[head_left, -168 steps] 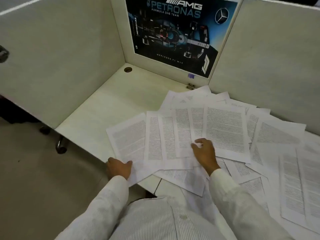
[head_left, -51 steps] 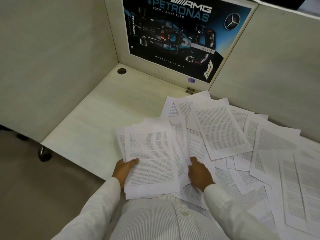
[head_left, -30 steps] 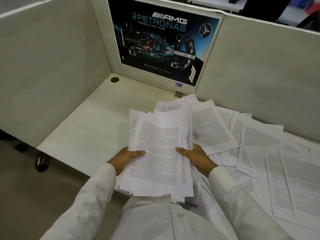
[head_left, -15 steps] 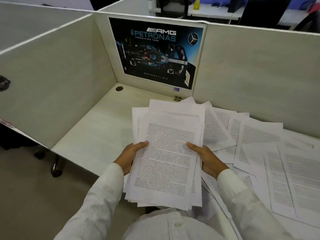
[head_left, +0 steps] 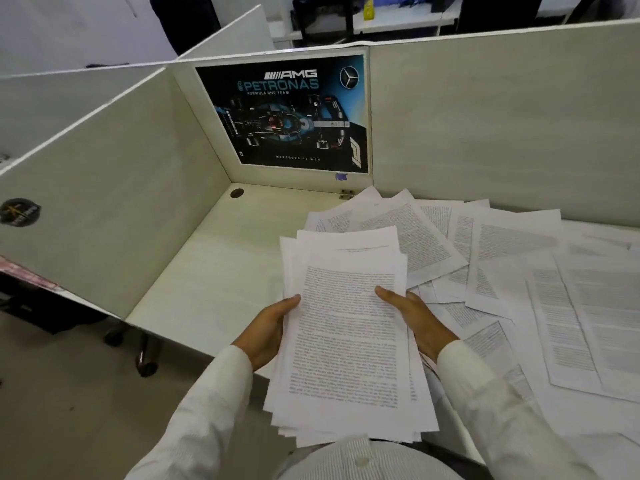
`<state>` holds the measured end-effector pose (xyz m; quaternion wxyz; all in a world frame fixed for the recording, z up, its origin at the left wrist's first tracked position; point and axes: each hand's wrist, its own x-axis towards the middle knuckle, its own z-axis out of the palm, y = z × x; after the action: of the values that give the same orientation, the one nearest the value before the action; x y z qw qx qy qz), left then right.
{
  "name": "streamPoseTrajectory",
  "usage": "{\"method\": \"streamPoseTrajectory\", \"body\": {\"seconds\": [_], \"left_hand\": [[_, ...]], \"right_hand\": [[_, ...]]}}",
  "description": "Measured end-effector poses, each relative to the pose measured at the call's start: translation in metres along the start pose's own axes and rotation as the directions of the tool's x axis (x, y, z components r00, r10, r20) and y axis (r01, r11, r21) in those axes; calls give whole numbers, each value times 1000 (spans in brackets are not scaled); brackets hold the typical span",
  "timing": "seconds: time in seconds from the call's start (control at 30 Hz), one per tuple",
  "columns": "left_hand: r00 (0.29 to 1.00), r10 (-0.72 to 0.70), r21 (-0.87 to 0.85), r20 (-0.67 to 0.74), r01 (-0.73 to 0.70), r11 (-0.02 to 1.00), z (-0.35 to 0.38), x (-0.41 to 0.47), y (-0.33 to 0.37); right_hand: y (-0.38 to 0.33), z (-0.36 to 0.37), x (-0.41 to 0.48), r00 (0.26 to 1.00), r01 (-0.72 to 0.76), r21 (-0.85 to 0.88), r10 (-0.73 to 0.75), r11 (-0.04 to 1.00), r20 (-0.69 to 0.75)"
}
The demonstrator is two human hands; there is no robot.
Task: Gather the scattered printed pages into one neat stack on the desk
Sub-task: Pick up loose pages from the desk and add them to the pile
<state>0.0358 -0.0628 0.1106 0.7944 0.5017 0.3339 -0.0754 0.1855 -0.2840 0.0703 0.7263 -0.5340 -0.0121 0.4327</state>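
I hold a loose bundle of printed pages (head_left: pixel 346 341) above the near edge of the pale desk (head_left: pixel 214 282), in front of my chest. My left hand (head_left: pixel 268 329) grips the bundle's left edge, thumb on top. My right hand (head_left: pixel 415 317) grips its right edge, thumb on the top sheet. The sheets in the bundle are uneven, with corners sticking out at top and bottom. Several more printed pages (head_left: pixel 512 265) lie scattered and overlapping on the desk to the right.
Cubicle partitions (head_left: pixel 114 202) wall the desk at left and back. A racing-team poster (head_left: pixel 294 112) hangs on the back panel. A cable hole (head_left: pixel 237 193) sits in the desk's far left corner. Chair castors (head_left: pixel 147 358) stand on the floor at left.
Both hands gathered pages off the desk into a bundle and lifted it toward my chest. The view has tilted up, showing more of the partitions.
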Motion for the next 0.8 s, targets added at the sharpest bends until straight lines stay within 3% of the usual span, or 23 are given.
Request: {"method": "streamPoseTrajectory", "body": {"seconds": [0.13,0.3,0.47,0.57,0.7,0.8], "left_hand": [[989,69,218,-134,-39,975,23,-4,-8],[921,282,284,-270,-204,937,27,-10,10],[767,552,261,-327,-489,833,46,-32,52],[679,645,178,-350,-628,757,59,-46,77],[667,660,-63,-346,-719,692,85,-55,91],[663,675,24,-325,-707,706,103,-55,86]], "right_hand": [[5,7,-7,1000,18,-173,-17,985,7],[1,-7,-14,997,65,-126,-69,990,-28],[9,-13,-21,998,53,-144,-55,988,-16],[11,-11,-24,997,63,-49,-65,997,-38],[6,5,-24,992,124,170,-119,978,-36],[-13,20,-24,974,227,348,-206,910,-97]]}}
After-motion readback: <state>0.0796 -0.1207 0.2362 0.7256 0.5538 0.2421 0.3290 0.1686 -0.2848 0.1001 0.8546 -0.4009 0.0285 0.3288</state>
